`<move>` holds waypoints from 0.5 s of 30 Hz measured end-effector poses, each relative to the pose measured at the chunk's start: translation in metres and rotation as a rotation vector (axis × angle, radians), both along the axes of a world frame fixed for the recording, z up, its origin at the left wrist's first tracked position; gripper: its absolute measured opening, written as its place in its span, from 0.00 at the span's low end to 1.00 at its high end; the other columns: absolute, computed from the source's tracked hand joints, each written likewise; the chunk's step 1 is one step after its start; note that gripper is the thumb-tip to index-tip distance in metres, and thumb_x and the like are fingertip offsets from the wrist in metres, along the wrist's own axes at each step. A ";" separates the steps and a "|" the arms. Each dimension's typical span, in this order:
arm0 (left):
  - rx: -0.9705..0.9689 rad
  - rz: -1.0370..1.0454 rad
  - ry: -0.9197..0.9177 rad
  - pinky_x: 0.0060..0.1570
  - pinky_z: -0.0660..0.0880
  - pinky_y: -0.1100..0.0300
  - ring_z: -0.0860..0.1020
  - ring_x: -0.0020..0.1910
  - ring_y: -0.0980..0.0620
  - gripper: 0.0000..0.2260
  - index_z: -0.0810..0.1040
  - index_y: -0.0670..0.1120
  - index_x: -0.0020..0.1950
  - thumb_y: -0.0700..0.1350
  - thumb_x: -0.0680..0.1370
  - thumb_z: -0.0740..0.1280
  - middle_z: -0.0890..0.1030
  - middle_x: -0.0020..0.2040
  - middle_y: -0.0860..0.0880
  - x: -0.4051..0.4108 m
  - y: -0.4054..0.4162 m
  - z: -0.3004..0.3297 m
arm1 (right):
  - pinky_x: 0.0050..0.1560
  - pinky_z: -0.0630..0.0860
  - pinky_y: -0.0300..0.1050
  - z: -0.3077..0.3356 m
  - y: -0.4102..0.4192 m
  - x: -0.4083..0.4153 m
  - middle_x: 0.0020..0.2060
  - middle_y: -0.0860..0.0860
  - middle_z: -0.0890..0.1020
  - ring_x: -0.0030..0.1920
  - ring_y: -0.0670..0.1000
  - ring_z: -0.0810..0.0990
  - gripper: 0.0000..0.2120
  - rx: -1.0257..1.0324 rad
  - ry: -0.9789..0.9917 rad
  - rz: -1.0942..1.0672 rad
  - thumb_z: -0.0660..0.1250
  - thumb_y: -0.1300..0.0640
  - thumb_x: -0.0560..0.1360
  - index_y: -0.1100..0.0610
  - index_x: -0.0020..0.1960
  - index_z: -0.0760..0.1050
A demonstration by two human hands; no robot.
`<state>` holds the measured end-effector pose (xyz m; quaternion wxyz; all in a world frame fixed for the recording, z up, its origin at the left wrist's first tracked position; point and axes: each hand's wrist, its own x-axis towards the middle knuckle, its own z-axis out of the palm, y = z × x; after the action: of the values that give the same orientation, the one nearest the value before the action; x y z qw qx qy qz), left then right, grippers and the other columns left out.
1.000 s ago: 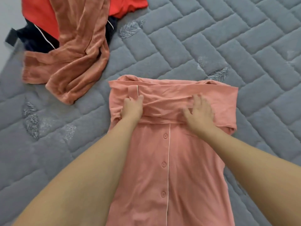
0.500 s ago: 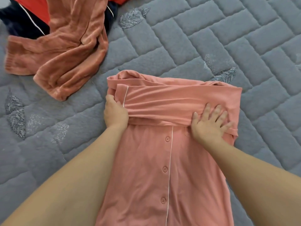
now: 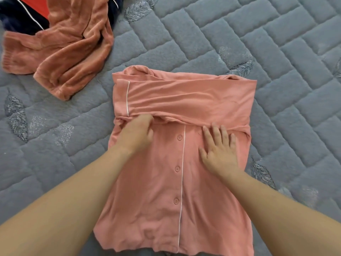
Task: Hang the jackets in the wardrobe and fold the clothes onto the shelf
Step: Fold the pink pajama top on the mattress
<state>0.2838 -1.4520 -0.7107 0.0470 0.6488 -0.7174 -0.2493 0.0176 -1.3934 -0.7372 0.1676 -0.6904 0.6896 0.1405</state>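
A salmon-pink button-up shirt (image 3: 177, 182) with white piping lies flat on the grey quilted bed (image 3: 276, 52), its sleeves folded across the top in a band. My left hand (image 3: 136, 133) is blurred and rests on the shirt just below the folded sleeve's lower edge, left of the button line. Its fingers look loosely bent and I see no cloth pinched in them. My right hand (image 3: 219, 150) lies flat with fingers spread on the shirt front, right of the buttons, fingertips at the fold.
A rust-brown fleece garment (image 3: 60, 52) lies crumpled at the upper left. Behind it sit a dark navy piece with a white stripe (image 3: 20, 19) and a red piece (image 3: 36, 4). The grey quilt stretches to the right and far side.
My left hand has moved from the shirt's left edge inward to below the fold. My right hand has slid down and toward the middle. The view has shifted closer over the shirt.
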 end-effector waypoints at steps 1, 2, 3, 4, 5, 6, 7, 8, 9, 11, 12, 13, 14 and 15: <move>0.154 -0.108 0.038 0.48 0.73 0.49 0.77 0.50 0.40 0.06 0.74 0.45 0.51 0.40 0.75 0.63 0.79 0.51 0.43 -0.007 0.011 0.003 | 0.75 0.42 0.63 -0.001 0.012 -0.004 0.80 0.49 0.44 0.78 0.55 0.40 0.35 0.004 -0.005 -0.035 0.54 0.40 0.78 0.46 0.80 0.45; 0.298 -0.200 0.017 0.48 0.73 0.50 0.78 0.51 0.41 0.05 0.74 0.46 0.51 0.41 0.75 0.63 0.80 0.51 0.44 -0.015 0.022 0.004 | 0.75 0.44 0.63 -0.001 0.025 -0.009 0.79 0.49 0.44 0.78 0.55 0.41 0.36 0.016 -0.012 -0.115 0.55 0.38 0.77 0.46 0.80 0.45; 0.401 -0.256 -0.025 0.49 0.73 0.51 0.77 0.52 0.41 0.05 0.73 0.47 0.51 0.42 0.76 0.62 0.80 0.52 0.45 -0.022 0.034 0.005 | 0.74 0.46 0.65 0.000 0.037 -0.014 0.79 0.49 0.44 0.78 0.55 0.42 0.37 0.035 -0.021 -0.228 0.55 0.36 0.76 0.46 0.79 0.44; 0.439 -0.268 -0.057 0.52 0.73 0.51 0.76 0.54 0.41 0.05 0.73 0.48 0.51 0.43 0.76 0.63 0.78 0.53 0.45 -0.027 0.046 0.003 | 0.72 0.48 0.68 0.000 0.051 -0.019 0.78 0.49 0.43 0.78 0.56 0.43 0.40 0.058 -0.033 -0.361 0.56 0.33 0.75 0.46 0.79 0.43; 0.420 -0.240 -0.082 0.55 0.72 0.50 0.75 0.56 0.42 0.07 0.73 0.48 0.53 0.44 0.76 0.63 0.76 0.54 0.45 -0.030 0.058 -0.001 | 0.71 0.51 0.70 0.000 0.064 -0.023 0.78 0.49 0.44 0.77 0.57 0.45 0.43 0.076 -0.051 -0.512 0.58 0.31 0.74 0.47 0.79 0.42; 0.362 -0.175 -0.107 0.58 0.71 0.49 0.72 0.58 0.42 0.10 0.73 0.48 0.56 0.45 0.75 0.64 0.74 0.56 0.45 -0.032 0.071 -0.005 | 0.69 0.55 0.71 0.000 0.076 -0.026 0.77 0.51 0.46 0.77 0.57 0.47 0.46 0.076 -0.067 -0.678 0.60 0.29 0.71 0.47 0.78 0.42; 0.291 -0.063 -0.133 0.60 0.70 0.48 0.70 0.60 0.41 0.16 0.72 0.48 0.61 0.45 0.74 0.65 0.71 0.59 0.44 -0.030 0.083 -0.009 | 0.67 0.58 0.70 0.000 0.086 -0.028 0.77 0.53 0.49 0.75 0.59 0.52 0.50 0.064 -0.071 -0.838 0.63 0.28 0.68 0.49 0.78 0.44; 0.225 0.093 -0.155 0.62 0.67 0.46 0.67 0.63 0.40 0.21 0.70 0.49 0.66 0.46 0.73 0.67 0.69 0.63 0.43 -0.027 0.094 -0.012 | 0.66 0.62 0.67 -0.001 0.096 -0.028 0.75 0.57 0.55 0.73 0.60 0.56 0.52 0.043 -0.055 -0.966 0.66 0.27 0.65 0.51 0.77 0.47; 0.180 0.271 -0.170 0.64 0.66 0.44 0.65 0.66 0.39 0.27 0.66 0.49 0.69 0.47 0.71 0.69 0.66 0.66 0.42 -0.021 0.103 -0.015 | 0.65 0.64 0.64 -0.001 0.102 -0.027 0.72 0.60 0.60 0.71 0.62 0.61 0.52 0.027 -0.030 -1.057 0.68 0.27 0.63 0.54 0.76 0.52; 0.215 0.614 -0.190 0.65 0.65 0.42 0.63 0.69 0.38 0.36 0.60 0.46 0.73 0.52 0.70 0.72 0.62 0.70 0.41 -0.007 0.124 -0.016 | 0.64 0.66 0.61 0.000 0.114 -0.026 0.67 0.63 0.67 0.68 0.64 0.66 0.48 0.044 -0.040 -1.164 0.71 0.30 0.63 0.58 0.70 0.59; 0.290 0.757 -0.203 0.66 0.64 0.41 0.61 0.70 0.38 0.40 0.58 0.46 0.74 0.56 0.69 0.73 0.60 0.72 0.41 0.001 0.135 -0.017 | 0.64 0.67 0.60 0.000 0.118 -0.026 0.66 0.63 0.69 0.67 0.64 0.69 0.45 0.077 -0.082 -1.202 0.72 0.32 0.64 0.59 0.67 0.61; 0.369 0.858 -0.219 0.66 0.64 0.41 0.61 0.70 0.39 0.43 0.56 0.45 0.74 0.60 0.68 0.74 0.60 0.72 0.41 0.009 0.145 -0.017 | 0.63 0.69 0.58 0.002 0.120 -0.026 0.65 0.63 0.72 0.65 0.64 0.72 0.43 0.111 -0.142 -1.220 0.73 0.35 0.65 0.61 0.66 0.62; 0.433 0.901 -0.236 0.66 0.64 0.42 0.62 0.70 0.38 0.45 0.57 0.45 0.73 0.63 0.66 0.74 0.61 0.72 0.40 0.017 0.157 -0.017 | 0.62 0.71 0.57 0.006 0.126 -0.026 0.64 0.63 0.74 0.63 0.64 0.75 0.40 0.164 -0.209 -1.225 0.74 0.38 0.65 0.62 0.66 0.64; 0.475 0.900 -0.244 0.66 0.64 0.42 0.64 0.69 0.37 0.44 0.58 0.45 0.71 0.63 0.66 0.74 0.64 0.71 0.39 0.023 0.167 -0.016 | 0.60 0.74 0.55 0.011 0.131 -0.025 0.63 0.62 0.76 0.61 0.63 0.77 0.37 0.230 -0.269 -1.222 0.74 0.42 0.66 0.63 0.66 0.67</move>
<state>0.3072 -1.2848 -0.7266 -0.0828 0.9099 -0.2917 -0.2830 -0.0070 -1.2620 -0.7263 0.3760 -0.1613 0.9125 0.0047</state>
